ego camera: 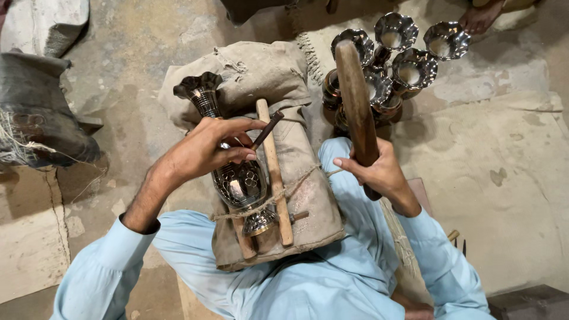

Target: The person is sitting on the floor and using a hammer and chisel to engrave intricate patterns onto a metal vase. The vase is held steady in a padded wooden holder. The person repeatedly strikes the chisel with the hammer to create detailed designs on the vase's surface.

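Pinning the metal vase [237, 172] and a punch [267, 130] against the sacking pad [296, 172] (steadying both), the left hand [204, 148] clamps them; the right hand [379, 172] grips a raised wooden mallet [355, 101].

My left hand [204, 148] reaches forward from a pale blue sleeve pushed up the forearm, wrist bent, fingers [237, 155] curled inward and pinched together with the thumb on top. My right hand [379, 172] is raised beside it, closed in a firm fist, thumb wrapped across, knuckles turned outward. Both elbows sit bent and close to my body.
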